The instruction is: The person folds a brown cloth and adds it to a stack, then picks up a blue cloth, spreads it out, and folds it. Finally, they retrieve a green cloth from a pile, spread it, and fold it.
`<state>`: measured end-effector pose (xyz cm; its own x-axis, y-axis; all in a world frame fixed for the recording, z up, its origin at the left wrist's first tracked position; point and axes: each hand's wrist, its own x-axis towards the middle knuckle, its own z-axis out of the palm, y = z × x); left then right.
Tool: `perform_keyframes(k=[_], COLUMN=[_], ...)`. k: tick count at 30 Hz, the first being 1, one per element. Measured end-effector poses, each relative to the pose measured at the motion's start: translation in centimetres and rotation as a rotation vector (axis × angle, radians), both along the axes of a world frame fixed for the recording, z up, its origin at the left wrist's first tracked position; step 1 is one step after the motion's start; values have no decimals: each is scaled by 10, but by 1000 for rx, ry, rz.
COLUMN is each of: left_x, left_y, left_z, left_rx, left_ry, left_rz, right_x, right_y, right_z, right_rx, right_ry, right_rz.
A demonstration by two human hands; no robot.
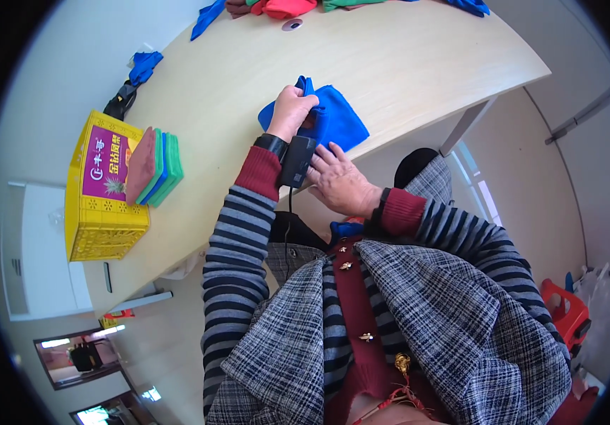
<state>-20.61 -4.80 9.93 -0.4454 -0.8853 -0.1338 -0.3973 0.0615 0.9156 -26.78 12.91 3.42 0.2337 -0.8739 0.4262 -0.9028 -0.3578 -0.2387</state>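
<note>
A blue cloth (pixel 344 119) lies near the table's front edge, partly folded up. My left hand (pixel 293 113) pinches a raised fold of it between thumb and fingers. Beside that fold, my right hand (pixel 340 183) rests with its fingers spread against the cloth's near edge, palm down and holding nothing. A black box-shaped device (pixel 296 161) with a thin cable sits at my left wrist, hiding a little of the cloth.
A yellow carton (pixel 110 223) stands at the table's left, with a stack of folded brown, blue and green cloths (pixel 167 170) against it. Loose coloured cloths (pixel 287 7) lie along the far edge. A small blue cloth (pixel 145 65) is at far left. The red stool (pixel 565 312) stands lower right.
</note>
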Motion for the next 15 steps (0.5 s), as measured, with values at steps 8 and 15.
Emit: perform_keyframes(k=[8, 15], left_x=[-31, 13], left_y=[-3, 28], left_z=[-51, -22], left_rx=[-457, -297], left_ry=[-287, 36], left_rz=[19, 15], right_x=[3, 4], right_y=[-1, -6], right_z=[-14, 1], right_rx=[-71, 217], right_ry=[29, 83], right_rz=[127, 83])
